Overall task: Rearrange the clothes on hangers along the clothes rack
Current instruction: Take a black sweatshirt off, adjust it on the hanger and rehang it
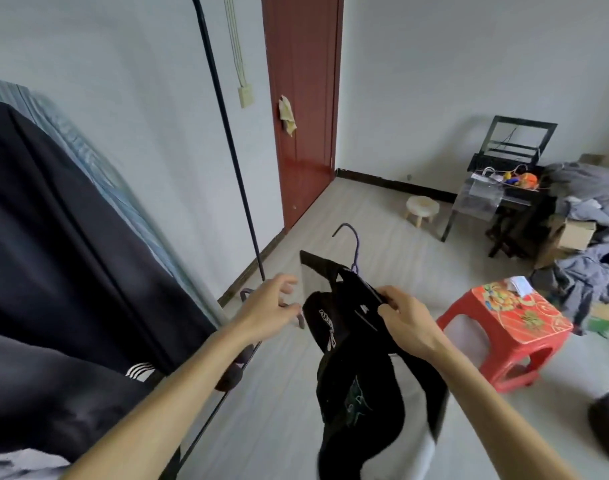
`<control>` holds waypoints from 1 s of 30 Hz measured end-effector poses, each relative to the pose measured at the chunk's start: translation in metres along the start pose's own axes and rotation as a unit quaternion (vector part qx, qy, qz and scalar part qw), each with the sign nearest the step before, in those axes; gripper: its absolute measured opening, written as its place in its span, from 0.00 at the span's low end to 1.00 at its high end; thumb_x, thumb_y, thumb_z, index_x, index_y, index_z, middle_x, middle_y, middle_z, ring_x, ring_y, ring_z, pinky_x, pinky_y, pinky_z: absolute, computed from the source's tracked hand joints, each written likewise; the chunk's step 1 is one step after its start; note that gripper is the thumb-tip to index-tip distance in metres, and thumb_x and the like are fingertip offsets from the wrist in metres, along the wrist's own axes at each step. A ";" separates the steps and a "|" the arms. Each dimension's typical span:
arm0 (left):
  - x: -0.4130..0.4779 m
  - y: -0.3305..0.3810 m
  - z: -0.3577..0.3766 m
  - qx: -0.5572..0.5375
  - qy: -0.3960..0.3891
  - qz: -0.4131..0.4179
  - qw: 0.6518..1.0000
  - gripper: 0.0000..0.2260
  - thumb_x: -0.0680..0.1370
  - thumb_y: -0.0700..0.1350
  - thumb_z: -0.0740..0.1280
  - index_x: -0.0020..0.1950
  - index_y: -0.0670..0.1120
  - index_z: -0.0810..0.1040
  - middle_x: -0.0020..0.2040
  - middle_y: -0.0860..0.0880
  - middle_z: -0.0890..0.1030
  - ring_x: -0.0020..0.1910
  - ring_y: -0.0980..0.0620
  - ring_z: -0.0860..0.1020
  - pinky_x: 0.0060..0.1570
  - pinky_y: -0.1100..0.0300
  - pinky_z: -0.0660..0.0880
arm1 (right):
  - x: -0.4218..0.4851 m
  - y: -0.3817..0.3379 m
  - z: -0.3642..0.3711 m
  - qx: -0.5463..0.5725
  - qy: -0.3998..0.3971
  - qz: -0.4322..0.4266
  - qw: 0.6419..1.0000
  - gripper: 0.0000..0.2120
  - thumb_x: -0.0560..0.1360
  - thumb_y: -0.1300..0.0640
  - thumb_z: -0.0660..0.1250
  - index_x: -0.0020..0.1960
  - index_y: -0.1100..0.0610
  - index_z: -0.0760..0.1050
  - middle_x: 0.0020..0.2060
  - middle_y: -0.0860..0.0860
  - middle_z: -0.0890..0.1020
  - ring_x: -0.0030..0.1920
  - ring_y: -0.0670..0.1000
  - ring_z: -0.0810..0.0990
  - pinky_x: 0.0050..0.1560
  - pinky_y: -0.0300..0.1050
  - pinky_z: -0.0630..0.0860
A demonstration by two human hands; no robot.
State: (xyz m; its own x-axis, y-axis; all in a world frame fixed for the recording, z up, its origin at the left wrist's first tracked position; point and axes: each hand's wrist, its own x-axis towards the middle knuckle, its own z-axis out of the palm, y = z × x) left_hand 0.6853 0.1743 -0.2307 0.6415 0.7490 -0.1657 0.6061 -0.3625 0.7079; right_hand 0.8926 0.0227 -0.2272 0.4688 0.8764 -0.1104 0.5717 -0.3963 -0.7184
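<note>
**Black garment held off the rack, centre frame**

The right hand (pixel 405 318) pinches the top edge of a black garment (pixel 358 393), which hangs on a purple hanger (pixel 355 244) whose hook points up, free of any rail. The left hand (pixel 268 299) is just to its left, fingers loosely spread and gripping nothing that can be made out. The clothes rack (pixel 227 133) shows as a black upright in the upper left, with dark clothes (pixel 53 237) hanging along the left edge. A red plastic stool (pixel 514 327) stands on the floor at right.

Hanger (pixel 358 245) mostly hidden inside black garment (pixel 358 393) — hem cropped.
</note>
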 end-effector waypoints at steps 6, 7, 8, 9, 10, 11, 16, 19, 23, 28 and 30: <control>0.025 0.018 -0.010 0.145 0.032 0.100 0.984 0.32 0.77 0.56 0.67 0.79 0.58 0.56 0.78 0.52 0.61 0.77 0.50 0.58 0.73 0.49 0.62 | -0.013 -0.021 -0.042 -0.084 0.006 -0.063 0.994 0.14 0.75 0.59 0.60 0.55 0.48 0.79 0.48 0.44 0.81 0.49 0.49 0.78 0.53 0.47 0.75; 0.028 0.019 -0.007 0.183 0.032 0.121 0.975 0.31 0.77 0.59 0.65 0.78 0.59 0.58 0.78 0.54 0.62 0.78 0.51 0.57 0.74 0.47 0.61 | -0.015 -0.024 -0.047 -0.080 -0.001 -0.073 0.994 0.14 0.75 0.60 0.60 0.54 0.48 0.80 0.47 0.44 0.82 0.47 0.47 0.78 0.51 0.45 0.75; 0.030 0.020 -0.002 0.211 0.029 0.143 0.966 0.27 0.78 0.61 0.63 0.76 0.59 0.62 0.76 0.55 0.66 0.77 0.52 0.60 0.73 0.46 0.62 | -0.016 -0.027 -0.052 -0.069 -0.010 -0.081 0.994 0.14 0.75 0.61 0.61 0.54 0.48 0.80 0.46 0.43 0.82 0.46 0.46 0.79 0.49 0.42 0.76; 0.031 0.022 0.003 0.220 0.021 0.156 0.963 0.23 0.78 0.62 0.61 0.72 0.58 0.68 0.70 0.55 0.73 0.72 0.52 0.67 0.69 0.46 0.66 | -0.017 -0.028 -0.057 -0.058 -0.017 -0.088 0.994 0.14 0.74 0.62 0.62 0.53 0.49 0.81 0.45 0.42 0.82 0.45 0.44 0.79 0.48 0.39 0.75; 0.030 0.023 0.008 0.204 0.014 0.159 0.966 0.18 0.79 0.61 0.60 0.66 0.57 0.74 0.60 0.54 0.80 0.63 0.52 0.75 0.63 0.49 0.72 | -0.018 -0.029 -0.060 -0.053 -0.023 -0.094 0.994 0.14 0.74 0.63 0.63 0.53 0.49 0.81 0.45 0.41 0.82 0.45 0.43 0.79 0.46 0.37 0.75; 0.027 0.024 0.012 0.161 0.009 0.151 0.975 0.14 0.80 0.60 0.59 0.58 0.55 0.77 0.49 0.54 0.82 0.51 0.52 0.79 0.53 0.53 0.75 | -0.018 -0.028 -0.063 -0.053 -0.028 -0.099 0.993 0.14 0.74 0.63 0.64 0.54 0.49 0.81 0.45 0.41 0.82 0.45 0.43 0.79 0.46 0.36 0.74; 0.012 0.015 0.019 -0.009 0.039 0.113 0.993 0.09 0.82 0.53 0.62 0.42 0.55 0.74 0.34 0.55 0.79 0.34 0.56 0.76 0.36 0.62 0.70 | -0.009 -0.013 -0.064 -0.086 -0.010 -0.093 0.992 0.07 0.74 0.49 0.66 0.48 0.40 0.80 0.43 0.40 0.83 0.44 0.43 0.80 0.47 0.39 0.76; 0.002 0.004 0.015 -0.044 0.046 0.084 0.994 0.08 0.81 0.54 0.63 0.47 0.55 0.78 0.40 0.56 0.83 0.40 0.61 0.80 0.43 0.64 0.74 | -0.008 -0.006 -0.059 -0.181 0.027 -0.077 0.980 0.13 0.75 0.37 0.59 0.46 0.43 0.78 0.39 0.41 0.82 0.44 0.45 0.80 0.47 0.45 0.77; -0.014 -0.012 0.009 -0.016 0.015 0.070 0.997 0.11 0.82 0.55 0.61 0.53 0.51 0.79 0.43 0.51 0.83 0.44 0.53 0.81 0.48 0.53 0.76 | -0.012 -0.002 -0.038 -0.160 -0.005 -0.059 0.985 0.21 0.77 0.37 0.58 0.33 0.49 0.68 0.26 0.45 0.75 0.33 0.47 0.75 0.39 0.46 0.74; -0.044 -0.037 -0.010 0.043 0.028 0.032 0.998 0.14 0.83 0.54 0.59 0.61 0.48 0.78 0.50 0.51 0.84 0.50 0.53 0.81 0.52 0.51 0.76 | -0.009 -0.028 -0.007 -0.127 -0.046 -0.080 0.988 0.24 0.78 0.38 0.59 0.30 0.53 0.64 0.24 0.47 0.69 0.29 0.48 0.69 0.34 0.43 0.67; -0.061 -0.044 -0.026 0.064 0.059 0.013 0.996 0.14 0.83 0.53 0.60 0.65 0.51 0.77 0.57 0.53 0.82 0.56 0.54 0.79 0.56 0.58 0.75 | -0.008 -0.045 0.004 -0.120 -0.074 -0.085 0.986 0.25 0.78 0.37 0.58 0.31 0.54 0.63 0.24 0.47 0.68 0.28 0.48 0.69 0.34 0.44 0.67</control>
State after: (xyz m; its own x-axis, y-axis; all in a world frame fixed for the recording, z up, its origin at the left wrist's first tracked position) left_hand 0.6074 0.1588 -0.2343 0.6023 0.7960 -0.0603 0.6499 -0.4452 0.6160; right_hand 0.8601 0.0348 -0.1969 0.2584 0.9593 -0.1139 0.7851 -0.2773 -0.5538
